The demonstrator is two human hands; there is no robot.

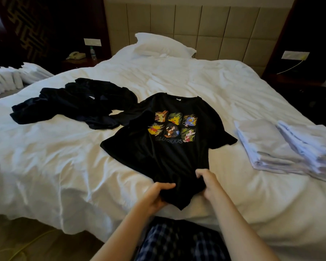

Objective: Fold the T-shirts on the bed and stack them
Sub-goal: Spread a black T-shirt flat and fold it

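The black printed T-shirt [169, 147] lies face up in the middle of the frame on the white bed [64, 166], collar toward the headboard. Its body is roughly spread, but both sleeves are out and the left side is rumpled. Its hem is bunched at the lower centre, where both hands hold it: the left hand [157, 195] grips the gathered cloth with its fingers curled under and thumb on top, and the right hand [209, 182] pinches the hem just beside it. No fold shows in this shirt yet, so I judge it to be at the laying-out and smoothing stage, with every fold yet to be made. Up and to the left, touching the shirt's left sleeve, a heap of dark garments [73, 104] lies crumpled and unfolded. How many pieces it holds cannot be told, but it looks like more than one, and all of it is left to do. At the right edge of the frame sit two stacks of folded pale cloth [265, 146], side by side and well apart from the shirt. Whether these are finished T-shirts or other linen cannot be told, and no folded dark shirt is visible anywhere. On that evidence the dark pile has barely been started. A pillow [162, 44] rests at the top centre against the headboard.
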